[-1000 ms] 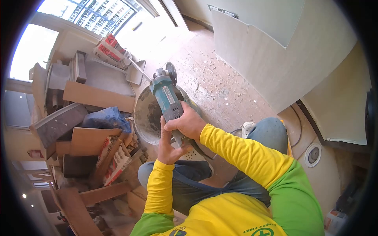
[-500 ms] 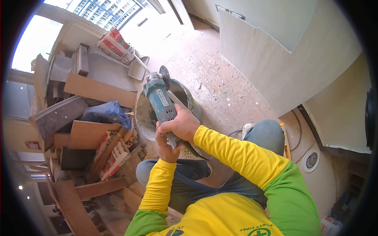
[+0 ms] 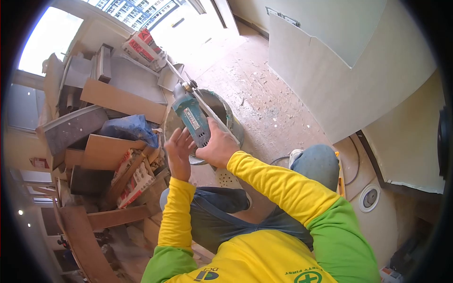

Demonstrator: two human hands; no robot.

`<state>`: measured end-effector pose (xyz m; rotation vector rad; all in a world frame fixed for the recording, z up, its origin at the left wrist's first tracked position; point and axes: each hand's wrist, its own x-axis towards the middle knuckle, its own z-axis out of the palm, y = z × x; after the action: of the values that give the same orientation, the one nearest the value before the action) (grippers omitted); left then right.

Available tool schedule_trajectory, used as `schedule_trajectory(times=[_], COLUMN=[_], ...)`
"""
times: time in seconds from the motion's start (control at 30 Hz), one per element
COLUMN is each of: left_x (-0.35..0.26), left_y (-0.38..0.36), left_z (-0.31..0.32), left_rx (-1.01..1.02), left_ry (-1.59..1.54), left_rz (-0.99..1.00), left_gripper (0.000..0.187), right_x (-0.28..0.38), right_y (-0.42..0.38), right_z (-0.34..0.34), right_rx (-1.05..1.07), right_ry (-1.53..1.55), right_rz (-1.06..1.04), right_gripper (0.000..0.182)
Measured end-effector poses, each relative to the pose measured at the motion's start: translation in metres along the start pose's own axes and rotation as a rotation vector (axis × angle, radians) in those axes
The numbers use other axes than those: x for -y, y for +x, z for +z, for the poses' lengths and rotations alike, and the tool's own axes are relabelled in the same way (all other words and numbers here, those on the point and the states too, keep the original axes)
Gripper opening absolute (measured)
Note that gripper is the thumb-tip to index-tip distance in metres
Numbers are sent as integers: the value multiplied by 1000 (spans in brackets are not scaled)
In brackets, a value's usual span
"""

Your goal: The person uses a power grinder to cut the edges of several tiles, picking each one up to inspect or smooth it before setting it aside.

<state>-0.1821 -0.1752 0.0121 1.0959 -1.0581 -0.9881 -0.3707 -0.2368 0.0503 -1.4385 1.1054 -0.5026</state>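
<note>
A teal angle grinder (image 3: 192, 120) is held over a mortar-crusted bucket (image 3: 237, 131) in front of me. My right hand (image 3: 218, 145) wraps around the rear of its body, thumb toward me. The grinder's head points away from me, and its disc is seen nearly edge-on. Close by on the left, my left hand (image 3: 179, 154) is raised with the fingers apart and nothing in it, fingertips near the grinder's side. My right hand and the grinder hide part of the bucket.
Boards (image 3: 123, 104), a blue plastic bag (image 3: 130, 130) and a dustpan (image 3: 170, 77) lie to the left, with a red-and-white sack (image 3: 144, 49) behind. Debris is scattered over the floor (image 3: 264, 101). A pale panel (image 3: 325, 80) stands on the right, and a round floor fitting (image 3: 369, 197) lies near my knee.
My left hand has let go of the grinder's rear end and opened to the left. The grinder has rolled in my right hand, so its disc now shows edge-on.
</note>
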Motion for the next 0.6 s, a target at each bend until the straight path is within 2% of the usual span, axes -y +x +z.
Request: schedule_trajectory(times=[0.07, 0.1, 0.17, 0.2, 0.3, 0.6], left_x=[-18, -16, -10, -10, -6, 33], left_y=[34, 48, 70, 73, 76, 86], left_z=[12, 14, 26, 30, 43, 28], left_rx=[-101, -111, -118, -121, -204, -206], left_ry=[-224, -227, -352, -354, -445, -495], left_rz=[-402, -395, -458, -452, -562, -585], left_gripper=[77, 77, 59, 59, 37, 33], right_x=[-3, -4, -4, -4, -5, -20], right_y=[0, 1, 3, 4, 12, 34], right_z=[6, 9, 12, 14, 18, 23], right_rx=[-8, -23, -23, -29, -54, -52], right_ry=[-58, -105, -113, -115, -125, -139], right_rz=[-16, -32, -36, -29, -10, 16], right_gripper=[104, 103, 103, 102, 100, 100])
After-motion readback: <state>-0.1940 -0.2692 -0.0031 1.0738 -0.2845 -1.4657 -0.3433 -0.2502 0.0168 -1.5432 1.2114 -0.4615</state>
